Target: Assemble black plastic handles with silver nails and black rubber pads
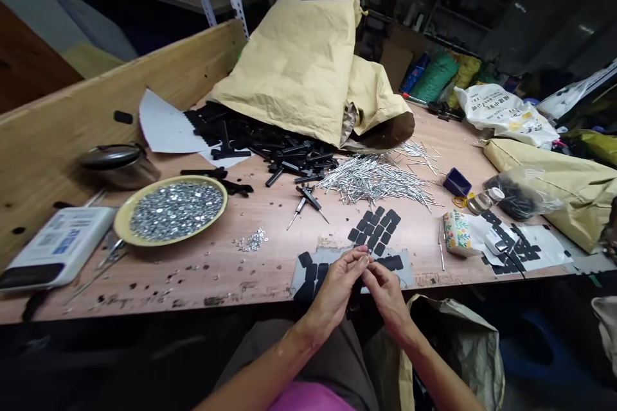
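**Plenty spread across my bench (277,270)**

My left hand (339,279) and right hand (387,293) meet at the near edge, their fingertips drawn close, thumbs and forefingers bent inward in a pinching shape. What sits between them, if anything, is too small for me to tell.

Just beyond my fingertips lie black pads (376,231) with rounded corners, set out in slanting rows on the bare wood. More of the same lie on a grey sheet (406,277), on both sides of my hands.

Farther out, two black-handled tools (308,196) with thin metal shafts lie crossed. Behind them and to the right spreads a tangled heap of metal rods (378,176); to the left is a jumble of black parts (289,157), partly beneath a big paper bag (299,64).

Off to my left, a yellow dish (121,233) holds a mass of small metal washers (176,209), with a little loose pile (253,240) between it and me. A lidded metal pot (120,164) stands behind the dish. To my right are a purple box (457,182), a small jar (482,201) lying tilted, and a flower-printed packet (459,231).
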The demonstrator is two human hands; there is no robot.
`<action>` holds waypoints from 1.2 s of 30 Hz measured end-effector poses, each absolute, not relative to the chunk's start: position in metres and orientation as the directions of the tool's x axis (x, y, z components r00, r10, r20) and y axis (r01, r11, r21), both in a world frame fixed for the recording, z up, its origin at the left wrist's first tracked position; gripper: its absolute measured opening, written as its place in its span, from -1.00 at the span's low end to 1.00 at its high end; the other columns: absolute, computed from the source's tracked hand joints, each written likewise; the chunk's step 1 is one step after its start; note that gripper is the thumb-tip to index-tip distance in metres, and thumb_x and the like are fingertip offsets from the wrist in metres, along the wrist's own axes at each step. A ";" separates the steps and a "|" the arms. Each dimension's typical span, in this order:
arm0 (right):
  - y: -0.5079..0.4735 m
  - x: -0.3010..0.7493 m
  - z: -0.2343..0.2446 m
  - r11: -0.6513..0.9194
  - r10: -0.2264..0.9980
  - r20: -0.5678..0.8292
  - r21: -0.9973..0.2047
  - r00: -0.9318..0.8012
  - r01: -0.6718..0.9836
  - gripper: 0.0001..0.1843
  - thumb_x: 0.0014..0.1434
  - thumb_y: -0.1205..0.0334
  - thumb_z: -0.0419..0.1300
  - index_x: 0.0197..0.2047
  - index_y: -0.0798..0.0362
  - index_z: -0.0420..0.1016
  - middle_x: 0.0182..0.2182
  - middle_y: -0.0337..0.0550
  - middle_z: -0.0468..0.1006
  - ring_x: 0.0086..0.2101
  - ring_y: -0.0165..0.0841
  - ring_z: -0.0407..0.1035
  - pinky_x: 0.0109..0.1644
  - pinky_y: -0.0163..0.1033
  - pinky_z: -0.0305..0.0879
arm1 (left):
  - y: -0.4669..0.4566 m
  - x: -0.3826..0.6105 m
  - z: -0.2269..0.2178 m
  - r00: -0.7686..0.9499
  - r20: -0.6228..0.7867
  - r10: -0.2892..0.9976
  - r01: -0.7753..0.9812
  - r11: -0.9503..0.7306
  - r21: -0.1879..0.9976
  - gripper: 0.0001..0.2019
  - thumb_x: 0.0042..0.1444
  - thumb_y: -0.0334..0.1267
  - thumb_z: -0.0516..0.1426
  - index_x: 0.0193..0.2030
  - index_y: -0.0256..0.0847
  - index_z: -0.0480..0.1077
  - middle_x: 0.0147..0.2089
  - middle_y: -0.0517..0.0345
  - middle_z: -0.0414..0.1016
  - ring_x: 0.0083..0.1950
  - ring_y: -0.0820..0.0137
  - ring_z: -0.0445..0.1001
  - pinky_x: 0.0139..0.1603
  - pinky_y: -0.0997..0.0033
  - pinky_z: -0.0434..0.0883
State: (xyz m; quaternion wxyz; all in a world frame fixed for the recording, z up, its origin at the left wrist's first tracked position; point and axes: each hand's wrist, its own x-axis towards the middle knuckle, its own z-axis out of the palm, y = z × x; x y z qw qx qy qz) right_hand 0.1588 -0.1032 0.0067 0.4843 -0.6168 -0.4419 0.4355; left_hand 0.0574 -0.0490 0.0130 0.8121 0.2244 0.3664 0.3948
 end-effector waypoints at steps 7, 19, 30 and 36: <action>-0.103 0.151 0.000 -0.310 0.908 -0.344 -0.935 0.238 -0.171 -0.66 0.04 -0.10 0.17 -0.41 0.04 0.36 -0.55 -0.32 0.34 -0.59 -0.48 0.21 -0.54 -0.36 0.15 | -0.051 0.062 -0.002 0.289 -0.411 0.865 -0.350 0.495 0.795 -0.63 -0.28 -0.01 0.30 -0.37 -0.25 0.51 -0.07 0.03 0.43 -0.14 0.37 0.42 -0.19 0.47 0.36; -0.055 0.304 -0.037 -0.228 0.897 0.373 -0.075 0.239 0.971 -0.80 0.22 0.33 0.03 -0.35 0.06 0.46 -0.41 -0.09 0.44 -0.31 -0.29 0.30 -0.39 -0.30 0.15 | -0.039 0.009 -0.082 0.080 0.417 0.905 0.431 -0.409 0.804 -0.67 0.17 -0.17 0.02 0.05 -0.17 0.36 -0.30 0.09 0.46 -0.40 0.39 0.41 -0.31 0.36 0.41; -0.058 0.305 -0.051 0.261 0.955 0.169 -0.103 -0.242 0.960 -0.70 0.25 0.41 -0.04 -0.48 0.08 0.37 -0.53 -0.21 0.34 -0.48 -0.43 0.18 -0.49 -0.36 0.06 | -0.038 0.005 -0.096 0.221 0.698 0.681 0.729 -0.591 0.346 -0.46 0.16 -0.40 0.07 0.28 -0.22 0.06 -0.31 0.03 0.49 -0.37 0.33 0.42 -0.28 0.38 0.35; -0.049 0.315 -0.047 0.450 0.893 0.115 -0.177 -0.435 0.875 -0.70 0.27 0.32 -0.03 -0.47 0.07 0.37 -0.51 -0.21 0.36 -0.45 -0.42 0.21 -0.49 -0.36 0.11 | -0.037 0.003 -0.096 0.251 0.688 0.681 0.744 -0.591 0.313 -0.47 0.15 -0.43 0.07 0.27 -0.19 0.08 -0.30 0.02 0.52 -0.35 0.32 0.45 -0.28 0.37 0.36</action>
